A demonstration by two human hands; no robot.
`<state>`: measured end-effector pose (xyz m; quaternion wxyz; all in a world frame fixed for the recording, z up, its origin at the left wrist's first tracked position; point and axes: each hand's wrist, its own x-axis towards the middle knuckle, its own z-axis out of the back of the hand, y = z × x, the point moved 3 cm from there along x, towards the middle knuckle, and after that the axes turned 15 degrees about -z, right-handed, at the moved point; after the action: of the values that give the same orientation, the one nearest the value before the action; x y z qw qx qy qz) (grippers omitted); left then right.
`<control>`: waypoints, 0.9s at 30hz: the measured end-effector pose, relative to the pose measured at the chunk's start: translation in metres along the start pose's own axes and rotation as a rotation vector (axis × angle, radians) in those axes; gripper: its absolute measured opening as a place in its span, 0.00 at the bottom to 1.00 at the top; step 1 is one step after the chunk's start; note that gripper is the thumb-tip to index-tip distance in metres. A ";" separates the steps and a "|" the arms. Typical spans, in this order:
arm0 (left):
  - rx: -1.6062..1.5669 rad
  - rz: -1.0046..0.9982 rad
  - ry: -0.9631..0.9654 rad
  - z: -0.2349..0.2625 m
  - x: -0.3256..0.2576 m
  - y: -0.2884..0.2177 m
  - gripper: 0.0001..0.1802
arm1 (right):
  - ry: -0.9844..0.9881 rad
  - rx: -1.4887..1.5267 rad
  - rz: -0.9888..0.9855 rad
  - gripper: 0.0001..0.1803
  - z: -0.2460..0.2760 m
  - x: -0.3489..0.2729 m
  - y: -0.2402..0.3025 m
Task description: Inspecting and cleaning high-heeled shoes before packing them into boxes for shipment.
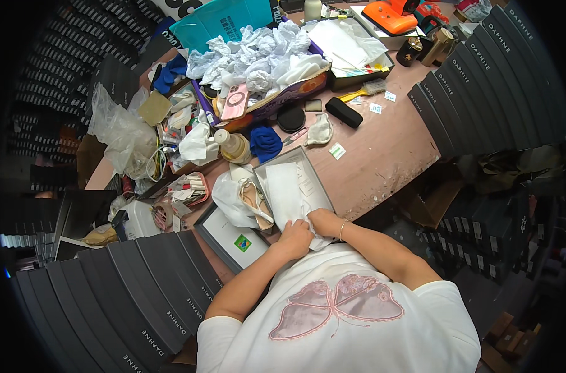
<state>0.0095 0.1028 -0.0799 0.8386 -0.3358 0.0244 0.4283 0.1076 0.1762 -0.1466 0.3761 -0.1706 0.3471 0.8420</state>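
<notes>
An open grey shoebox (316, 184) stands in front of me, with white tissue paper (283, 186) lying along its inside. At the box's near end, my left hand (295, 238) is closed on the paper, its fingers bent over the edge. Close beside it my right hand (326, 222) pinches the same paper, a bracelet at its wrist. A pale strappy shoe (256, 202) lies left of the box, partly in white wrapping (231, 203). Under that rests the grey box lid (216, 232), its pale inner face bearing a green sticker. Whatever lies beneath the tissue is hidden.
Stacks of dark shoeboxes flank me at lower left (118, 298) and upper right (491, 78). Beyond the shoebox are a blue cloth (265, 143), a black case (344, 113), a yellow-handled brush (360, 92) and a carton of crumpled white paper (258, 59).
</notes>
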 end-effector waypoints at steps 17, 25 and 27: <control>0.254 0.012 -0.047 0.026 0.046 0.017 0.07 | -1.029 -0.389 -1.198 0.14 0.128 -0.245 -0.392; 0.270 0.154 -0.282 0.028 0.038 0.006 0.09 | -0.757 0.366 -0.200 0.10 0.186 -0.132 -0.115; 0.196 0.135 -0.283 0.010 0.043 0.017 0.13 | -0.758 0.207 -0.072 0.04 0.196 -0.120 -0.066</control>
<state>0.0216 0.1458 -0.0958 0.8317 -0.1865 -0.0296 0.5221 0.2313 0.2855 0.0260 0.5223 0.1789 0.2603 0.7921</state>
